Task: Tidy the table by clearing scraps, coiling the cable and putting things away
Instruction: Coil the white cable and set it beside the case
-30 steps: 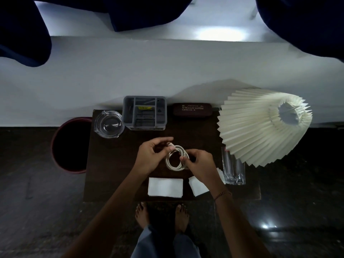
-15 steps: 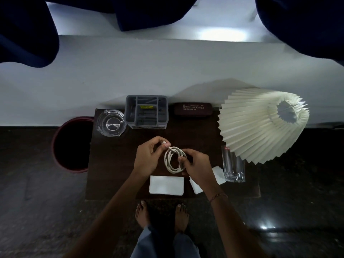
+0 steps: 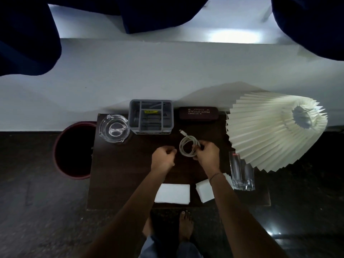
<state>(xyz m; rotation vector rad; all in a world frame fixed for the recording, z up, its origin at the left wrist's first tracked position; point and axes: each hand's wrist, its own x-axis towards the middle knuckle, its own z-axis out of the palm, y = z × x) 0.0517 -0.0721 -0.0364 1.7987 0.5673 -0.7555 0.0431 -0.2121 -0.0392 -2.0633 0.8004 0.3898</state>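
A white cable (image 3: 187,146) is wound into a small coil over the middle of the dark wooden table (image 3: 119,175), its plug end sticking out toward the back. My right hand (image 3: 207,153) pinches the coil's right side. My left hand (image 3: 163,157) is curled shut just left of the coil, apart from it, with nothing visible in it. Two white paper pieces lie near the front edge: one (image 3: 173,193) flat between my forearms, one (image 3: 204,190) partly under my right wrist.
At the table's back stand a glass ashtray (image 3: 114,129), a grey compartment organizer (image 3: 151,117) and a dark spectacle case (image 3: 198,113). A tall glass (image 3: 241,172) stands at the right under a pleated white lampshade (image 3: 270,131). A red-rimmed bin (image 3: 74,151) sits on the floor left of the table.
My left hand has let go of the cable and drawn back to the left, closing. My right hand has carried the coil farther back and right.
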